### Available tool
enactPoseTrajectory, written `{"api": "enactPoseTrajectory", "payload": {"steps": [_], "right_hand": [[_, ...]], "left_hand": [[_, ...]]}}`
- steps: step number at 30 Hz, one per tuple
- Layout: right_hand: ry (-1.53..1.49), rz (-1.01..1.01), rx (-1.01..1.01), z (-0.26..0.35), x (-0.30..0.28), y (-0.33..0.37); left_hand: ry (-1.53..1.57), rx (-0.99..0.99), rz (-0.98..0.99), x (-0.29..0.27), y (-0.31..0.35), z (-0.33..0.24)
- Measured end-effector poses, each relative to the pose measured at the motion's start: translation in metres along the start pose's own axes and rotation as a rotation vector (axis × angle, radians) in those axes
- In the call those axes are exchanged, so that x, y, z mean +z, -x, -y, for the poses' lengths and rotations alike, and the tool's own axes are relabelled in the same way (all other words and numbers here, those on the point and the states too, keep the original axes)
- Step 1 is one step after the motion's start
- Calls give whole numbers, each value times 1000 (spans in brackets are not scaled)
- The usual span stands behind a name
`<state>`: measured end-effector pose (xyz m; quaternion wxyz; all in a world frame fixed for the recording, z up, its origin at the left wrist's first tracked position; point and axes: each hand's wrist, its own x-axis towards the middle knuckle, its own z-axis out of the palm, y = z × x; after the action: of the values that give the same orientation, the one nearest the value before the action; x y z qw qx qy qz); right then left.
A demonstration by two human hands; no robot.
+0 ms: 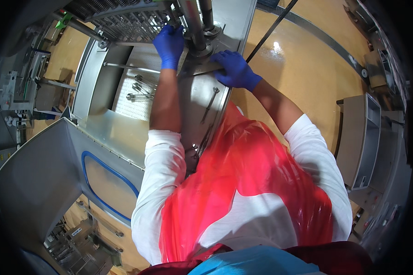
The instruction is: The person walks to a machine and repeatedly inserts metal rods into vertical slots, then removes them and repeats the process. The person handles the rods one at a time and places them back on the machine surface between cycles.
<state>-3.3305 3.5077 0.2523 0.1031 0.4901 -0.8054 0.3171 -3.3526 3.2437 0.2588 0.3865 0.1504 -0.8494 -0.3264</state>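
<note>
My left hand [169, 46], in a blue glove, reaches up to the underside of a machine head [128, 24] lined with rows of springs and thin metal rods. Its fingers are curled at the head's right end, beside a thick steel column [193, 27]; what they hold is hidden. My right hand [236, 69], also in a blue glove, is closed on the end of a flat metal bar [203, 70] near the column's foot. Below that hand a slim metal rod with a wider end [210, 105] lies on the steel ledge [192, 94].
Several metal rods with thick ends [140, 90] lie on a white perforated bed [126, 107] under the head. A grey cover with a blue-edged window [110, 178] stands at the lower left. A grey cabinet [355, 142] stands to the right on the tan floor [289, 68].
</note>
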Motion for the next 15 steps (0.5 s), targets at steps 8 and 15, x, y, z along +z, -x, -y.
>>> {"api": "enactPoseTrajectory", "payload": {"steps": [8, 15], "right_hand": [[231, 381, 125, 19, -9, -1], [197, -254, 28, 100, -60, -67]], "left_hand": [[292, -186, 172, -15, 3, 1], [580, -213, 156, 8, 2, 40]]}}
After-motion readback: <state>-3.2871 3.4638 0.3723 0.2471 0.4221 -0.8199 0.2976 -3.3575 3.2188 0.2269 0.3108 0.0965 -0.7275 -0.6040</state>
